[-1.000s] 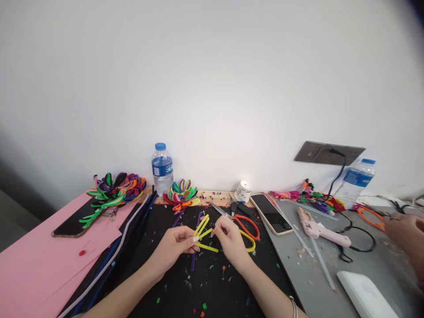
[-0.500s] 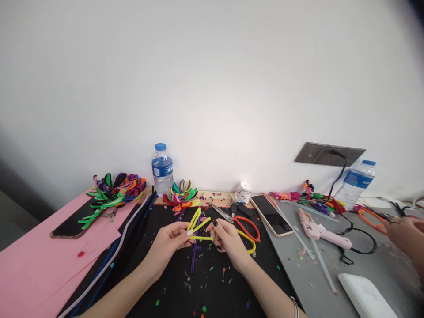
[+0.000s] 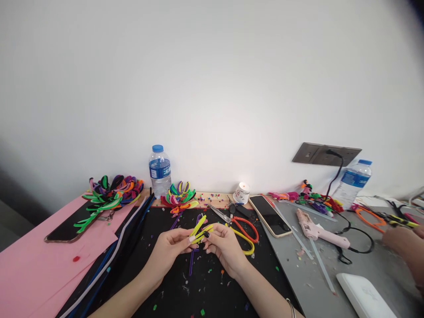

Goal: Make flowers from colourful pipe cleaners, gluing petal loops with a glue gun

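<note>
My left hand [image 3: 177, 243] pinches a bent yellow pipe cleaner [image 3: 198, 226] between thumb and fingers, its folded strands pointing up and right. On its other side my right hand [image 3: 223, 246] grips the strands' right part with thumb and forefinger. Both hands hover close together over the black mat [image 3: 172, 282]. Beneath them a purple pipe cleaner [image 3: 191, 263] lies on the mat, partly hidden. Just behind the right hand rest scissors [image 3: 247, 227] with one red and one yellow handle.
Behind stand a water bottle [image 3: 160, 172], a pipe-cleaner bundle [image 3: 180, 196] and a paper cup [image 3: 241, 193]. To the right lie a phone [image 3: 270, 216], a pink glue gun [image 3: 323, 234] and a white box-like device [image 3: 364, 296]. Another person's hand [image 3: 402, 243] works at far right.
My right fingers have moved to the yellow pipe cleaner's right strands, which are now gathered closer and bent upward. The view has shifted slightly. The other person's hand moved a little lower.
</note>
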Available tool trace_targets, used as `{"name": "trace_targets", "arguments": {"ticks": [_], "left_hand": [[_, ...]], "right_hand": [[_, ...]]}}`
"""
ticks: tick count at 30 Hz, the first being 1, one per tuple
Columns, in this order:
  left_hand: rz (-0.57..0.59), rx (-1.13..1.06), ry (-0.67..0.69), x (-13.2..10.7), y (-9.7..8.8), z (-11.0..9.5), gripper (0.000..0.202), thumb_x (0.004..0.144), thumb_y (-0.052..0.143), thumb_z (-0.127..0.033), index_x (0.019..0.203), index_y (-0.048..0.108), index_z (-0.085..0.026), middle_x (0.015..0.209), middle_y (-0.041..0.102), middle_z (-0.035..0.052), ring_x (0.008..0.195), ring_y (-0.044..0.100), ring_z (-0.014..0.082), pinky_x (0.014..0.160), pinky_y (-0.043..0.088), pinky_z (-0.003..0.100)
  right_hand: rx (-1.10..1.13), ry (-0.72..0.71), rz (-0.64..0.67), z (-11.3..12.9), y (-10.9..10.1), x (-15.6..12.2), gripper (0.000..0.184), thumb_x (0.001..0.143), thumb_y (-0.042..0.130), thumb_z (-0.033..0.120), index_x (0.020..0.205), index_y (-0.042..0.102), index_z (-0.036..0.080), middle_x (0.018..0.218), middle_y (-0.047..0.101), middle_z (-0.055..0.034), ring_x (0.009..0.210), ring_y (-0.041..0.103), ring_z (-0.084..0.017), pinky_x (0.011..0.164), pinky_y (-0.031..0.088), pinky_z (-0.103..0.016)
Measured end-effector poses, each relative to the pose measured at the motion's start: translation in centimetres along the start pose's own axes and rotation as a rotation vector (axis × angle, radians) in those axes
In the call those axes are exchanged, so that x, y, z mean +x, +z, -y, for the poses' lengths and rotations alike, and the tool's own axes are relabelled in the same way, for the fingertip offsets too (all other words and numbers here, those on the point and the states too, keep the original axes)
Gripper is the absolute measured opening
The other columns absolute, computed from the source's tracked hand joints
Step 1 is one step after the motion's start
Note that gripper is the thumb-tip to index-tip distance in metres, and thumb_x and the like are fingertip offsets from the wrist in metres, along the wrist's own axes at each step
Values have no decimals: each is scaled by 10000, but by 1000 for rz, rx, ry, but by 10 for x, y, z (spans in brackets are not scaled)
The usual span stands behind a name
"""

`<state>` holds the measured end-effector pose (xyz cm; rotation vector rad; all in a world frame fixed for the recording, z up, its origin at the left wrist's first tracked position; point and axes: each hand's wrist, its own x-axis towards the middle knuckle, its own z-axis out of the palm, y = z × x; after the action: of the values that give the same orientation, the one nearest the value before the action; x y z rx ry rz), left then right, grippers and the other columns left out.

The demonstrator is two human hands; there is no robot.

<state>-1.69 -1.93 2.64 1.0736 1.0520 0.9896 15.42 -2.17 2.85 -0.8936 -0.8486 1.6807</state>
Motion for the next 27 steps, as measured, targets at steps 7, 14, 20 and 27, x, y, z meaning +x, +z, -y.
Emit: {"name": "trace_targets", "arguments": {"ticks": [7, 14, 20, 27], "left_hand": [[89, 88, 11, -1, 0, 1, 271, 705, 681, -348, 904, 732, -171, 744, 727, 51, 695, 647, 187, 642, 498, 268], [126, 151, -18, -1, 2, -3, 255, 679, 688, -356, 820, 742, -151, 665, 708, 42, 648, 632, 183, 624, 488, 270], [160, 196, 17, -4, 4, -8, 252, 700, 657, -315, 855, 733, -132, 662, 696, 37, 634, 619, 172, 608, 477, 268], [95, 194, 120, -3, 4, -8, 213, 722, 633, -270, 870, 725, -148, 704, 675, 34, 658, 615, 169, 622, 490, 273]], "right_hand": [[-34, -3, -10, 0, -2, 2, 222, 646, 745, 314, 682, 617, 136, 598, 630, -25, 445, 523, -76, 461, 430, -191], [-135, -18, -22, -1, -4, 4, 241, 667, 718, 344, 658, 594, 137, 563, 623, -18, 393, 493, -69, 423, 403, -192], [-239, -71, -31, -5, -7, 7, 264, 710, 668, 392, 707, 574, 145, 501, 590, 15, 347, 431, -61, 363, 355, -178], [-293, -113, -68, -7, -9, 9, 268, 721, 648, 384, 639, 526, 161, 468, 568, 27, 321, 396, -51, 328, 296, -166]]}}
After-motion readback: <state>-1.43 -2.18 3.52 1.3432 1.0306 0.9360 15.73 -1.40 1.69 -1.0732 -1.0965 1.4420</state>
